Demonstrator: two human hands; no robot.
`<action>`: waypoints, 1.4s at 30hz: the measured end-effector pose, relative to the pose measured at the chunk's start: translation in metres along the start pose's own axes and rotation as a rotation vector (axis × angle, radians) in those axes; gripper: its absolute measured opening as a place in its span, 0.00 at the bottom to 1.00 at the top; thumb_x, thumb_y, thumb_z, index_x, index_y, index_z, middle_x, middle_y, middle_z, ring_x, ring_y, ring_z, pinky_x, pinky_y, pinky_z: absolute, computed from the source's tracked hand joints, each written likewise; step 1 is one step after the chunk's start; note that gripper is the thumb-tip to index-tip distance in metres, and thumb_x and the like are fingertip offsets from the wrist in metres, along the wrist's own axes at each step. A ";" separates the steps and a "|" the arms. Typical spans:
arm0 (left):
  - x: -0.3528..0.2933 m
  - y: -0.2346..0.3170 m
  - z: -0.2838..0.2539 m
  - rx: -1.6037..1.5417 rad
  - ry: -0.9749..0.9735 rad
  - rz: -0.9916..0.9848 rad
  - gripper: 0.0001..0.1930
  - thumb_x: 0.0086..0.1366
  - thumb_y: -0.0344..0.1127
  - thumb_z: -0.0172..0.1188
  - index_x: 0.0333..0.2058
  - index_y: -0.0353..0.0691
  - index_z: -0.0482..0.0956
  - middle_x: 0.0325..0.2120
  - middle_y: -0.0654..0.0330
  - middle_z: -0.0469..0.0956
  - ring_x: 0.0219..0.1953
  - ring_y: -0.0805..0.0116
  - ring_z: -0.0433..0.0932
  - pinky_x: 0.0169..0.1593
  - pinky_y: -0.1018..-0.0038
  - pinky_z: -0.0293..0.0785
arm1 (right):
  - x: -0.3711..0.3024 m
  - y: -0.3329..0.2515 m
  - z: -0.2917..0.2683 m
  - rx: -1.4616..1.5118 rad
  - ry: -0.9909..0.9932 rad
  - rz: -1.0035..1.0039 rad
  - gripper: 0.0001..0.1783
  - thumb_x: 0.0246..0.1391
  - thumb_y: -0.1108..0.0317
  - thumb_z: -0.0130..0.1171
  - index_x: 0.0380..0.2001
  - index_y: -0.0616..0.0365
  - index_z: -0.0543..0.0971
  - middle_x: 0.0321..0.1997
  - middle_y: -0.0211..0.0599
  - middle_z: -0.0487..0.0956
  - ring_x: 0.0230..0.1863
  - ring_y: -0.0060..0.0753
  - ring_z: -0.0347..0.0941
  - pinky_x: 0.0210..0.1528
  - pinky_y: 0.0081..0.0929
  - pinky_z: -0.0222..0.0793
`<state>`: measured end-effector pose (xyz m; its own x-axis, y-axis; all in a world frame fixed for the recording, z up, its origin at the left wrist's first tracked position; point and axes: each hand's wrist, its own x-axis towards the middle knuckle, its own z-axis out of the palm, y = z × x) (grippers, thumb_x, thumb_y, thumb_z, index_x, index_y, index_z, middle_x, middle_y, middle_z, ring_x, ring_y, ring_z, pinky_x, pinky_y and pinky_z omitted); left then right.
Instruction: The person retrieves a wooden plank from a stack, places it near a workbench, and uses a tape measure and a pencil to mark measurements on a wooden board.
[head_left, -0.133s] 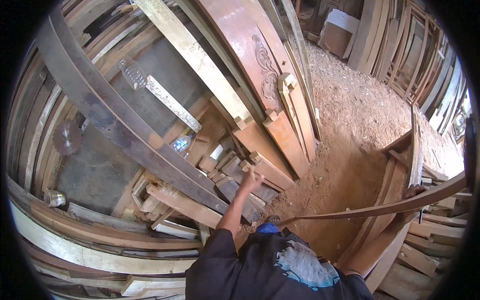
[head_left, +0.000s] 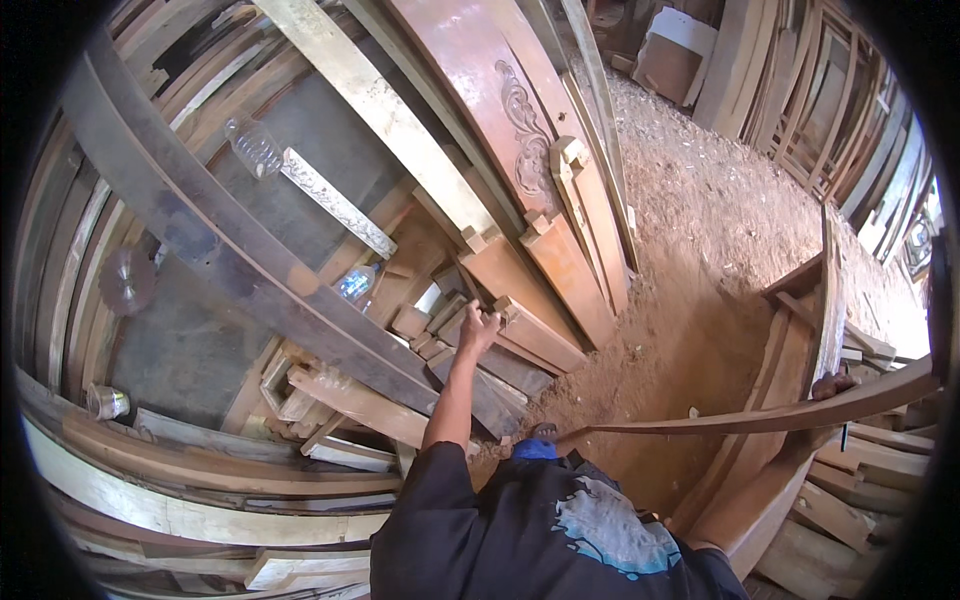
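Observation:
My left hand (head_left: 481, 328) is stretched forward over a heap of wooden offcuts, fingers apart and slightly bent, with nothing seen in it. Just right of its fingers is the notched end of a short wooden board (head_left: 543, 338). Off to the right, my right hand (head_left: 832, 385) is closed over the edge of a long brown plank (head_left: 740, 418). That plank runs from near my feet up to the right rim; most of my right palm is hidden behind it. Beside the offcuts stand tenoned boards (head_left: 572, 262) and a reddish carved panel (head_left: 500, 110).
A long dark beam (head_left: 240, 255) crosses the left side. Behind it are a clear plastic bottle (head_left: 255, 148), a carved white strip (head_left: 338, 203), a round saw blade (head_left: 127, 277) and a small tub (head_left: 107, 402). Sawdust (head_left: 690, 250) covers the floor; more timber (head_left: 830, 110) leans at the back right.
My left hand has shifted a little forward and to the left, away from the short boards' near side. The right hand keeps its hold on the plank, almost unmoved.

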<state>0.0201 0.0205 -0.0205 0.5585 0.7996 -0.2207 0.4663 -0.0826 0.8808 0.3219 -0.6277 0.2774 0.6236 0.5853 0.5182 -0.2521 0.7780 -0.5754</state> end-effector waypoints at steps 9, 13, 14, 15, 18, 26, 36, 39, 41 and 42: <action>0.048 0.008 -0.014 -0.148 0.070 -0.137 0.46 0.59 0.45 0.64 0.68 0.33 0.47 0.64 0.34 0.58 0.65 0.43 0.62 0.66 0.61 0.62 | -0.021 -0.059 -0.027 -0.518 0.102 0.036 0.22 0.62 0.51 0.49 0.24 0.58 0.72 0.22 0.37 0.73 0.23 0.35 0.65 0.26 0.34 0.60; 0.087 0.020 -0.033 0.140 0.149 0.033 0.50 0.58 0.45 0.65 0.67 0.26 0.43 0.67 0.33 0.50 0.70 0.42 0.50 0.72 0.59 0.48 | 0.037 -0.029 0.019 -0.558 -0.233 0.173 0.22 0.63 0.54 0.47 0.22 0.59 0.72 0.20 0.37 0.73 0.22 0.35 0.66 0.23 0.35 0.60; 0.097 0.029 -0.033 0.189 0.130 0.059 0.51 0.58 0.44 0.65 0.67 0.24 0.42 0.68 0.33 0.47 0.71 0.42 0.47 0.73 0.59 0.44 | 0.055 -0.015 0.048 -0.554 -0.324 0.226 0.22 0.64 0.54 0.47 0.23 0.59 0.72 0.21 0.37 0.73 0.22 0.35 0.66 0.24 0.35 0.60; 0.109 0.035 -0.035 0.184 0.124 0.060 0.51 0.58 0.44 0.65 0.67 0.24 0.42 0.68 0.33 0.47 0.71 0.42 0.47 0.73 0.59 0.44 | 0.041 -0.008 0.048 -0.578 -0.192 0.103 0.19 0.64 0.55 0.47 0.28 0.59 0.73 0.21 0.35 0.70 0.21 0.31 0.63 0.22 0.29 0.59; 0.145 0.046 -0.044 0.342 0.124 0.100 0.54 0.56 0.44 0.66 0.67 0.23 0.40 0.67 0.32 0.49 0.70 0.41 0.49 0.73 0.60 0.46 | 0.029 0.001 0.032 -0.590 -0.003 -0.056 0.18 0.66 0.54 0.46 0.32 0.58 0.72 0.21 0.33 0.68 0.20 0.27 0.61 0.21 0.27 0.58; 0.154 0.040 -0.071 0.466 -0.041 0.053 0.50 0.54 0.50 0.67 0.64 0.23 0.50 0.61 0.34 0.62 0.64 0.41 0.62 0.68 0.61 0.58 | 0.030 0.019 0.029 -0.598 0.178 -0.114 0.17 0.66 0.53 0.47 0.35 0.56 0.74 0.21 0.29 0.67 0.21 0.24 0.59 0.21 0.22 0.55; 0.120 0.058 -0.057 0.579 -0.182 0.125 0.49 0.57 0.51 0.62 0.67 0.30 0.47 0.63 0.33 0.58 0.66 0.41 0.59 0.69 0.59 0.56 | 0.041 0.008 0.031 -0.572 0.166 -0.115 0.14 0.64 0.62 0.49 0.41 0.61 0.77 0.23 0.32 0.69 0.24 0.26 0.62 0.24 0.22 0.59; 0.083 0.056 -0.028 0.611 -0.068 0.224 0.38 0.62 0.50 0.54 0.65 0.36 0.55 0.53 0.31 0.71 0.53 0.34 0.72 0.59 0.49 0.67 | 0.040 0.006 0.028 -0.625 0.147 -0.094 0.15 0.65 0.59 0.48 0.39 0.58 0.79 0.23 0.28 0.69 0.24 0.24 0.61 0.27 0.20 0.59; 0.042 0.028 0.006 0.359 -0.062 0.222 0.29 0.63 0.46 0.52 0.58 0.34 0.63 0.41 0.32 0.77 0.43 0.34 0.77 0.49 0.47 0.72 | 0.037 -0.001 0.007 -0.586 0.100 -0.079 0.15 0.65 0.61 0.49 0.43 0.60 0.78 0.24 0.31 0.71 0.25 0.27 0.64 0.27 0.22 0.62; 0.013 0.015 0.025 0.424 -0.116 0.162 0.25 0.62 0.46 0.55 0.51 0.33 0.67 0.40 0.34 0.78 0.43 0.35 0.77 0.48 0.48 0.73 | 0.033 -0.007 -0.003 -0.556 0.056 -0.070 0.16 0.64 0.63 0.50 0.47 0.61 0.78 0.24 0.34 0.74 0.25 0.30 0.67 0.27 0.24 0.64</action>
<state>0.0512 0.0148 -0.0200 0.7091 0.6865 -0.1610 0.5924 -0.4560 0.6642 0.3463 -0.6147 0.2967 0.6670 0.5115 0.5418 0.2102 0.5685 -0.7954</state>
